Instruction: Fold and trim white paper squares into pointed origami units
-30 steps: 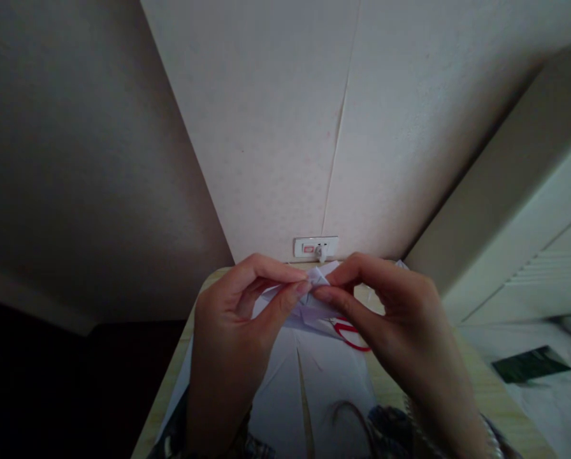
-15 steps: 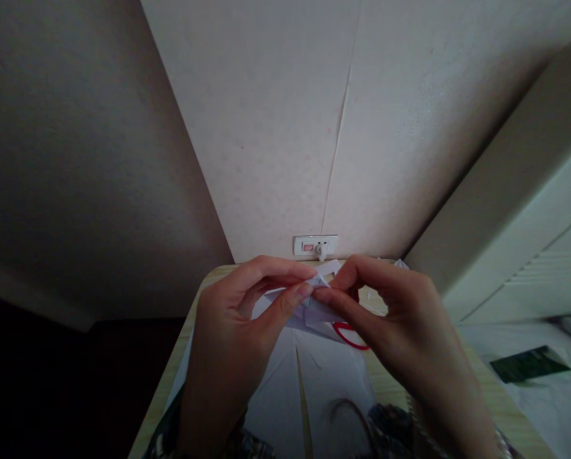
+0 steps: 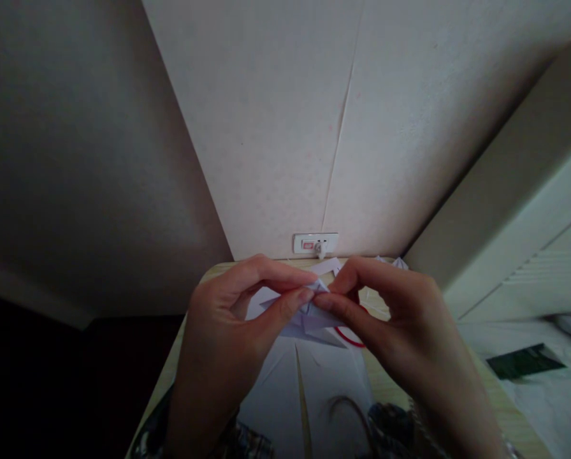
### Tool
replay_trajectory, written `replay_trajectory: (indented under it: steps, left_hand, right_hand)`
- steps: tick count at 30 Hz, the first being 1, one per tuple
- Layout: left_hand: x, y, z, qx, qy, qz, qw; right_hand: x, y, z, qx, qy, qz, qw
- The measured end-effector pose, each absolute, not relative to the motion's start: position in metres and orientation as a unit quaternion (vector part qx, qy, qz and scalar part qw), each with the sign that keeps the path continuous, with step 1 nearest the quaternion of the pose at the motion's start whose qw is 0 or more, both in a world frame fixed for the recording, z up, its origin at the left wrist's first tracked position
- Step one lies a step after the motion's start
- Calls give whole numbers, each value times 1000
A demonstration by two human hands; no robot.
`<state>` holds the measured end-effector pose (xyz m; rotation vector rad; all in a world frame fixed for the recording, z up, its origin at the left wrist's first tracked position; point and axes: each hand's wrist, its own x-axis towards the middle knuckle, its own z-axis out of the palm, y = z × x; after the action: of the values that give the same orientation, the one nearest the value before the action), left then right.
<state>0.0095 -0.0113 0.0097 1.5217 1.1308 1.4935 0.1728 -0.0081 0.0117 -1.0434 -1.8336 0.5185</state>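
Between the fingertips of both hands is a small piece of folded white paper (image 3: 318, 288), with creased, pointed flaps. My left hand (image 3: 247, 309) pinches its left side between thumb and index finger. From the right, my right hand (image 3: 385, 309) pinches the other side the same way, the thumbs nearly meeting. Below the fingers lies more folded paper (image 3: 309, 325), partly hidden by the thumbs. White sheets (image 3: 276, 395) with a narrow gap between them lie on the table underneath. A red loop (image 3: 350, 336), perhaps a scissors handle, shows partly behind my right thumb.
The light wooden table (image 3: 171, 382) stands against the wall. A socket (image 3: 315, 243) with a white plug is just above its back edge. Paper scraps (image 3: 399, 263) lie at the back right. A pale cabinet (image 3: 529, 255) and white bag with a green patch (image 3: 524, 361) are on the right.
My hands keep pinching the paper and have shifted only slightly. The paper's folded tip now stands up more as a point, and less of the red loop shows.
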Motion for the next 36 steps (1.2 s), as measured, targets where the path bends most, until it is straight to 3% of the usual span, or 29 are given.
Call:
replay_trajectory:
  steps: [7, 16, 21, 32, 36]
  left_hand:
    - [1, -1, 5, 601, 413, 530, 433]
    - [0, 3, 9, 608, 441, 497, 435]
    - [4, 1, 8, 637, 455, 492, 380]
    - [14, -13, 7, 585, 456, 594, 310]
    - [17, -14, 6, 580, 458, 609, 288]
  right_hand:
    - [172, -8, 12, -443, -759, 206, 431]
    - [175, -5, 12, -449, -782, 194, 386]
    - [174, -6, 13, -459, -781, 186, 381]
    - [167, -4, 8, -416, -713, 384, 413]
    - [165, -6, 6, -427, -696, 396, 420]
